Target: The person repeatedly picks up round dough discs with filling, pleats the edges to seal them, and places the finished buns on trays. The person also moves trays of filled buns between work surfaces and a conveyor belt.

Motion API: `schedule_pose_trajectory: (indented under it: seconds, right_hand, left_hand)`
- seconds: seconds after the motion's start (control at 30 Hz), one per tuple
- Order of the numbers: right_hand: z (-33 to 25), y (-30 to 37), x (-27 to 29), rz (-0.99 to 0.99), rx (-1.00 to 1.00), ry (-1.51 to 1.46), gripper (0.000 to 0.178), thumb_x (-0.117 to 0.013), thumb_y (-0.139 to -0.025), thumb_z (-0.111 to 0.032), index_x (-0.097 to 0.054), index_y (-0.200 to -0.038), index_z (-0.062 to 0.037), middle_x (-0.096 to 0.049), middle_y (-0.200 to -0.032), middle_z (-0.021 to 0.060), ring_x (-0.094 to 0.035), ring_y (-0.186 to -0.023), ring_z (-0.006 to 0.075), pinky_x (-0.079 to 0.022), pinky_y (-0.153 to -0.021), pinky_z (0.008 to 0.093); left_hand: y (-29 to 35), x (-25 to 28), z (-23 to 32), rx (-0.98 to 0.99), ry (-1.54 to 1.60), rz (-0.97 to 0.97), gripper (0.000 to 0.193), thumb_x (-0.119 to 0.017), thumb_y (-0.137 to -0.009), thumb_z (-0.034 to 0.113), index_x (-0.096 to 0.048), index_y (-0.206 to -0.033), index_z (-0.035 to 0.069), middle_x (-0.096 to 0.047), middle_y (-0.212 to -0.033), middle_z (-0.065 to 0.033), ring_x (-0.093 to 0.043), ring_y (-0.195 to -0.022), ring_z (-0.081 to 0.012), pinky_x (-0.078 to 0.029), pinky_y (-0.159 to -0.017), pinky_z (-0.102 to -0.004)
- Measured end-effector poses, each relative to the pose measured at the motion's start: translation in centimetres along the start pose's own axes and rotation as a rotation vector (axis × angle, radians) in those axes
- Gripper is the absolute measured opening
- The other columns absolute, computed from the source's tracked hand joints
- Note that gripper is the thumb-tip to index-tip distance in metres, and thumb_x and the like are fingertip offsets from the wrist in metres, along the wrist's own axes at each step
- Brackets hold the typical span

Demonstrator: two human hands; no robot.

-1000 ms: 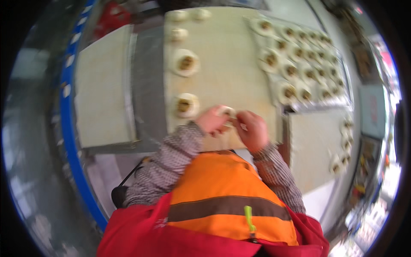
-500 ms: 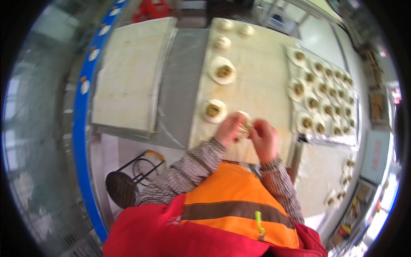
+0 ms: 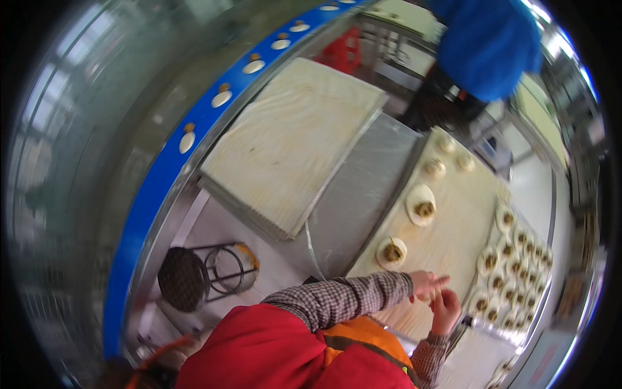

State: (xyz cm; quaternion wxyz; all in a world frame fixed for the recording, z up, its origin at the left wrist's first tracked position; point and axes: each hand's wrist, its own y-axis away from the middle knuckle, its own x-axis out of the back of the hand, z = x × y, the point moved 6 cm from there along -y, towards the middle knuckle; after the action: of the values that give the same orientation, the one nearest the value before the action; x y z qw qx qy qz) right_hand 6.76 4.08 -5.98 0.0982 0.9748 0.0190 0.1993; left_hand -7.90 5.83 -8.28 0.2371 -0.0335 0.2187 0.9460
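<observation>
My left hand (image 3: 427,285) and my right hand (image 3: 446,312) meet over the near edge of a cloth-covered board (image 3: 447,240). Both are closed around a filled dough bun (image 3: 425,297), mostly hidden by my fingers. To the left of them lies a flat dough round with brown-green filling (image 3: 391,253), and beyond it another filled dough round (image 3: 422,205). Three closed buns (image 3: 435,169) sit at the board's far end. Many more filled dough rounds (image 3: 497,283) crowd a tray on the right.
A blue conveyor belt (image 3: 152,185) carrying dough discs and filling lumps curves along the left. Stacked cloth-covered boards (image 3: 298,142) rest beside it, with a round stool (image 3: 184,280) below. A person in blue (image 3: 489,48) is at the far side, near a red plastic stool (image 3: 343,52).
My view has turned left, so the boards appear tilted and shifted. A person in blue has come into view. My hands stay together around the bun, which is now more hidden.
</observation>
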Motion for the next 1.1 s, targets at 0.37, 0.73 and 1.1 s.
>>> schedule_pose_trajectory:
  seconds: [0.37,0.73,1.1]
  right_hand:
    - [-11.3,-3.9,-1.7,0.285,0.307,0.631,0.024,-0.051,-0.091,-0.004,-0.058,-0.113,0.0016,-0.057,-0.074,0.0066,-0.054,-0.062,0.0118,-0.047,-0.053,0.0256]
    - [-36.5,2.8,-83.7,-1.028,1.131,0.360,0.057,-0.068,-0.077,-0.004,-0.049,-0.130,-0.0102,-0.048,-0.133,0.0123,-0.065,-0.089,0.0258,-0.053,-0.076,0.0346]
    - [-36.2,12.8,-94.4,-1.516,0.892,0.926,0.043,-0.075,-0.073,-0.037,-0.065,-0.103,-0.0074,-0.066,-0.095,0.0121,-0.063,-0.088,0.0281,-0.051,-0.074,0.0397]
  left_hand:
    - [39.6,35.9,-13.1,-0.351,0.331,1.614,0.013,-0.057,-0.089,0.009,-0.060,-0.101,0.006,-0.061,-0.088,-0.0015,-0.059,-0.076,-0.0114,-0.050,-0.067,-0.0260]
    - [66.8,61.7,-21.7,0.582,-0.742,1.716,0.049,-0.071,-0.079,0.025,-0.056,-0.122,0.006,-0.057,-0.117,-0.0146,-0.053,-0.108,-0.0330,-0.046,-0.093,-0.0429]
    - [77.8,52.3,-26.4,0.420,0.221,1.742,0.042,-0.072,-0.079,0.017,-0.057,-0.116,0.003,-0.062,-0.105,-0.0099,-0.059,-0.095,-0.0190,-0.051,-0.076,-0.0330]
